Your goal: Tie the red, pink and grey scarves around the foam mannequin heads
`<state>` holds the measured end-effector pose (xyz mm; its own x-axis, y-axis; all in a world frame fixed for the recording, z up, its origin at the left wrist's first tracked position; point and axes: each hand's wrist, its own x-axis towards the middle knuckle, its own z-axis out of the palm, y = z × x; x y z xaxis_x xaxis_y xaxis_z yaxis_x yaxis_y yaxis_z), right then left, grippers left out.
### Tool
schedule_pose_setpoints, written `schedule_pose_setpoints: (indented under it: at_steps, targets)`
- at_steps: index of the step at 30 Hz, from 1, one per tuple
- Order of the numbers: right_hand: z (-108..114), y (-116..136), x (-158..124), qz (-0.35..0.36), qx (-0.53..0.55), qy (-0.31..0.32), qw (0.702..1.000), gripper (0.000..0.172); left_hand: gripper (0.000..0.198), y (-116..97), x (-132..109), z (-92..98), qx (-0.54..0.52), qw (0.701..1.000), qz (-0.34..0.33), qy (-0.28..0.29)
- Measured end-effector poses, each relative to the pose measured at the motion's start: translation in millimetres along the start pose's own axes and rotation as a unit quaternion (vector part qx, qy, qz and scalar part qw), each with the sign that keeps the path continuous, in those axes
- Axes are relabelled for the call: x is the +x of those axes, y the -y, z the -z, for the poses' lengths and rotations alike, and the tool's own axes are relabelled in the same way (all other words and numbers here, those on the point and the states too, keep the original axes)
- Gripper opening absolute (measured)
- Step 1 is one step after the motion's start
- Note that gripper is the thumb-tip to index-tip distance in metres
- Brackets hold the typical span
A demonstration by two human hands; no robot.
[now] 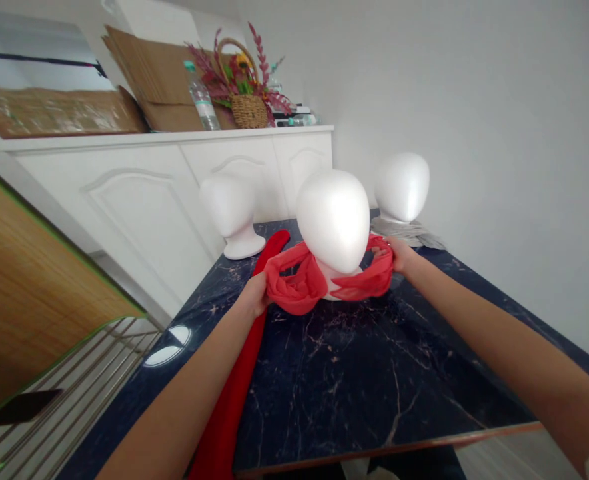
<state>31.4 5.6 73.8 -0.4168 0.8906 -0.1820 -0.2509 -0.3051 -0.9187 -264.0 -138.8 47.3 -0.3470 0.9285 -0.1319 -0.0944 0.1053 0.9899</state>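
Note:
A white mannequin head (333,217) stands upright on the dark marbled table. Around its neck runs a thin coral-red scarf (299,290), looped out to both sides. On the left loop my left hand (257,293) is closed, gripping the cloth. My right hand (397,255) grips the loop on the other side, its fingers partly inside the fabric. Under my left forearm a long bright red cloth strip (247,367) lies along the table, running from the back toward the front edge.
A bare white mannequin head (232,210) stands behind on the left. Another mannequin head (403,187) at back right has grey cloth (414,233) at its base. Beyond the table (344,387) are white cabinets (139,200) bearing a bottle (202,97), flower basket (248,111) and cardboard (159,73).

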Motion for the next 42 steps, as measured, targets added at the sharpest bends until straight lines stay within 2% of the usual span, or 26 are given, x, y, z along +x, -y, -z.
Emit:
schedule_pose_setpoints:
  at_steps: [2,4,6,8,10,12,13,15,17,20,22,27,29,31,33,35,37,39,42]
  targets:
    - [5,10,3,-0.029,-0.012,0.008,0.999,0.027,0.027,-7,7,4.8,-0.008,1.000,-0.018,0.008]
    - [10,22,3,-0.037,-0.022,0.019,0.999,0.031,0.030,-15,12,13.0,0.005,0.999,-0.042,-0.007]
    - [13,33,2,-0.035,-0.034,0.027,0.998,0.032,0.039,-21,14,21.3,0.028,0.996,-0.069,-0.058]
    - [13,40,1,-0.032,-0.048,0.032,0.998,0.035,0.054,-23,12,22.8,0.070,0.979,-0.133,-0.135]
    - [12,42,0,-0.035,-0.061,0.039,0.997,0.038,0.061,-19,5,12.5,0.127,0.941,-0.258,-0.181]
    - [8,37,-1,-0.034,-0.069,0.048,0.996,0.038,0.069,-12,-4,-8.7,0.152,0.902,-0.378,-0.146]
    - [5,32,-2,-0.032,-0.071,0.052,0.996,0.038,0.077,-7,-8,-21.5,0.142,0.897,-0.406,-0.106]
    - [-2,21,-5,-0.026,-0.071,0.060,0.995,0.038,0.102,3,-13,-46.7,0.093,0.917,-0.387,-0.020]
    - [-9,8,-10,-0.021,-0.071,0.069,0.995,0.038,0.121,13,-13,-67.0,0.056,0.937,-0.342,0.036]
    - [-19,-6,-17,0.004,-0.075,0.072,0.995,0.035,0.130,24,-11,-86.1,0.049,0.942,-0.323,0.076]
    - [-23,-11,-21,0.024,-0.077,0.064,0.995,0.034,0.130,26,-9,-94.1,0.075,0.936,-0.339,0.064]
    - [-34,-11,-32,0.032,-0.088,0.057,0.994,0.023,0.127,14,-3,-99.7,0.117,0.906,-0.405,-0.033]
    - [-44,-6,-41,0.039,-0.077,0.060,0.994,0.017,0.122,1,-4,-91.4,0.130,0.897,-0.419,-0.056]
    - [-56,3,-53,0.062,-0.046,0.059,0.995,0.016,0.121,-16,-9,-74.7,0.143,0.894,-0.417,-0.086]
    - [-67,14,-68,0.084,-0.006,0.054,0.995,0.017,0.113,-32,-16,-49.5,0.140,0.901,-0.394,-0.118]
    - [-72,27,-81,0.093,0.020,0.045,0.994,0.021,0.098,-46,-22,-18.1,0.099,0.919,-0.361,-0.124]
    - [-70,37,-90,0.097,0.034,0.034,0.994,0.025,0.084,-56,-25,16.2,0.032,0.934,-0.341,-0.099]
    - [-60,44,-94,0.110,0.040,0.017,0.993,0.024,0.078,-60,-24,49.9,-0.022,0.936,-0.340,-0.086]
    - [-41,42,-95,0.125,0.030,-0.001,0.992,0.021,0.077,-57,-17,93.3,-0.034,0.927,-0.351,-0.124]
